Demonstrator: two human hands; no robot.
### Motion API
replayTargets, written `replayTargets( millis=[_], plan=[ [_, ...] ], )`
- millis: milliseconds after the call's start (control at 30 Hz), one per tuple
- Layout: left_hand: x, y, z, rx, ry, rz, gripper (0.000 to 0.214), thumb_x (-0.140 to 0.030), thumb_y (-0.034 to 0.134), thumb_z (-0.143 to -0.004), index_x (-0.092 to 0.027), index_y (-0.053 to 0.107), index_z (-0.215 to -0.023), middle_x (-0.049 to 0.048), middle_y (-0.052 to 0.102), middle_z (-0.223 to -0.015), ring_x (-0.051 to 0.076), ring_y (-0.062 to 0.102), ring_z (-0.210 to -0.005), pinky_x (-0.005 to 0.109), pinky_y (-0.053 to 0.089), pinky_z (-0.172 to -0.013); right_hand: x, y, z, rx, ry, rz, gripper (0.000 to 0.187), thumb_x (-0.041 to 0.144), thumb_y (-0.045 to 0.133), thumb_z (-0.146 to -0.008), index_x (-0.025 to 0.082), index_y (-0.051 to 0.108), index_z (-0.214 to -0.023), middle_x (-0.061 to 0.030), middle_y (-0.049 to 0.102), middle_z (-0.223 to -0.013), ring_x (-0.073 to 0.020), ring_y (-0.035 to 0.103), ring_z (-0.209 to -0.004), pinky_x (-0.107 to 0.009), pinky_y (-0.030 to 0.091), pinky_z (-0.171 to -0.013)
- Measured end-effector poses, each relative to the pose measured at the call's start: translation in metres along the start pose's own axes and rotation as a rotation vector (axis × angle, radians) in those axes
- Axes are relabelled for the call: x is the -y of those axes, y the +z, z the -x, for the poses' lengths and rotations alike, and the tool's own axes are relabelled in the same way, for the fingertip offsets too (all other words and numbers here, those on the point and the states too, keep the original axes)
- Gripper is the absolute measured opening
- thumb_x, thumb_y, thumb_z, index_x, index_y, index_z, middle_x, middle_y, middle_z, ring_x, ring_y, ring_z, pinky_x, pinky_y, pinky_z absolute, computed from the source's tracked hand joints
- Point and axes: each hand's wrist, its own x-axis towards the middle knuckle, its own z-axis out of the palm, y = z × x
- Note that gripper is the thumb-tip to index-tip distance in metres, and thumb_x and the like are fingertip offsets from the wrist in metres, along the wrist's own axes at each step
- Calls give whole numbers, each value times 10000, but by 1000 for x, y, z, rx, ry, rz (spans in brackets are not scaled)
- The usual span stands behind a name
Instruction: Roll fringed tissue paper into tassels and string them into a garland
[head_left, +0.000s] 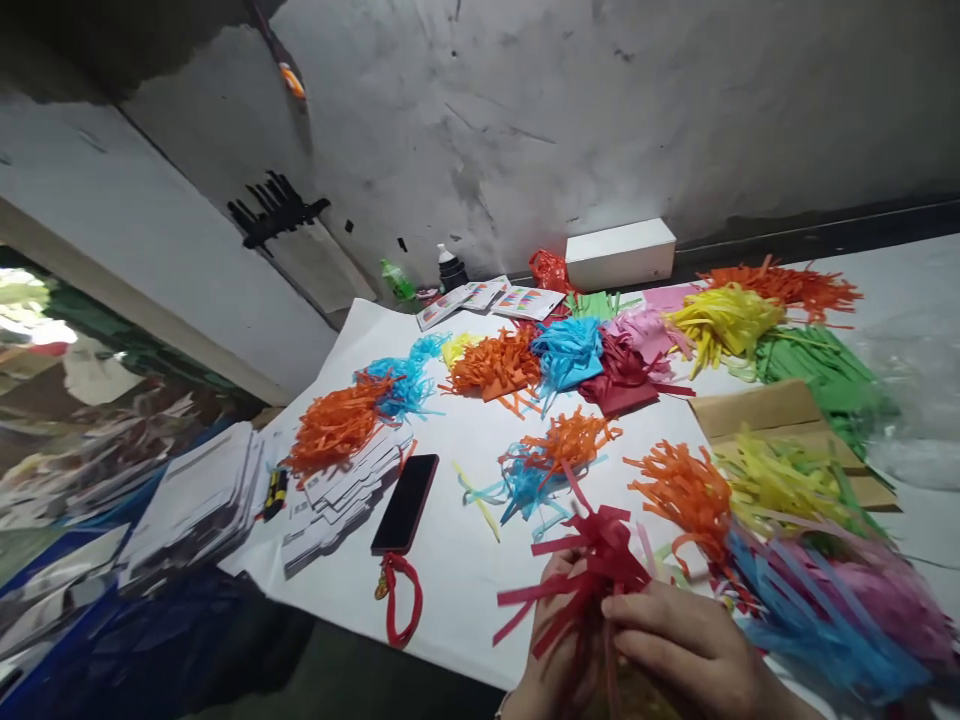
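The left hand (553, 645) and right hand (682, 645) close their fingers on the red strip bundle (594, 568) at the near edge of the white sheet (457, 590). A white box (620, 253) stands shut at the far edge (contents hidden).

Dim-to-medium indoor light, flat. The white sheet (465, 570) is brightest, no glare. Shadows soft; bottom left corner near black. Far left edge smeared, with one blown-out patch. Wide-angle bend: lines on the wall (600, 120) bow. Fairly sharp: red strips (592, 570). Motion-blurred: right hand (675, 640) and the blue strips (825, 620) beside it.
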Motion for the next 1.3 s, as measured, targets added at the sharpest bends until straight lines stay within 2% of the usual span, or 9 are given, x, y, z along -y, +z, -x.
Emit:
replayTargets(
  millis=[67, 200, 333, 467, 567, 700, 833, 1033, 1300],
  plan=[
    [-5, -1, -1, -4, -22, 39, 195, -412, 678, -926, -222, 647, -953, 52, 693, -956, 171, 654, -781, 320, 570, -707, 3, -5, -1, -81, -13, 2, 261, 190, 624, -936, 289, 735, -1150, -103, 773, -1057, -240, 737, -923, -307, 596, -795],
    [-27, -13, -8, -123, 3, 83, 287, -473, 725, -852, -240, 572, -921, 12, 648, -859, 185, 659, -766, 312, 547, -694, 13, -22, -3, -301, 326, -209, 140, 267, 619, -961, 253, 738, -889, -79, 709, -933, -176, 680, -713, -235, 556, -572],
    [-47, -16, -1, -410, 495, -250, 308, -438, 690, -883, -277, 614, -1134, 87, 560, -1350, 281, 521, -1290, 414, 431, -1056, 16, -25, -6, -421, 534, -365, 236, 372, 658, -947, 218, 716, -778, -82, 652, -940, -115, 557, -562, -198, 425, -403],
    [-48, 3, 15, 32, 779, -653, 379, -344, 694, -882, -294, 641, -1254, 126, 635, -1309, 356, 485, -1322, 553, 242, -1173, 18, -16, -12, -373, 540, -477, 255, 413, 683, -926, 212, 719, -773, -60, 641, -913, -77, 520, -498, -189, 424, -410],
    [-42, 18, 15, 245, 654, -678, 213, -278, 607, -944, -279, 696, -1138, 90, 729, -1005, 278, 643, -998, 492, 373, -1065, 20, -15, -13, -374, 537, -538, 281, 438, 680, -923, 210, 702, -760, -51, 649, -935, -72, 535, -486, -196, 443, -428],
    [-40, 19, 9, 191, 274, -342, 238, -431, 651, -929, -202, 701, -968, 61, 691, -845, 183, 611, -741, 281, 476, -681, 21, -23, -9, -433, 558, -235, 259, 420, 670, -931, 216, 708, -777, -57, 692, -960, -107, 587, -579, -191, 457, -474],
    [-41, 12, 5, 219, -28, -18, 361, -491, 782, -819, -154, 671, -886, 12, 630, -701, 96, 514, -596, 197, 393, -571, 20, -27, -6, -248, 527, -44, 229, 405, 597, -975, 240, 723, -876, -3, 698, -742, -149, 662, -673, -201, 502, -610],
    [-39, 11, 3, 287, -125, 158, 314, -416, 830, -796, -149, 671, -842, 5, 630, -686, 77, 521, -601, 178, 392, -593, 22, -24, -6, -38, 537, 14, 214, 364, 524, -1018, 261, 707, -979, 30, 748, -870, -127, 694, -770, -205, 487, -717],
    [-37, 12, 3, 313, -151, 227, 294, -377, 841, -794, -139, 672, -826, -3, 644, -660, 64, 547, -577, 163, 402, -591, 27, -26, -7, -77, 535, -35, 223, 363, 522, -1016, 254, 705, -951, 34, 747, -859, -121, 694, -752, -201, 484, -705]
  ],
)
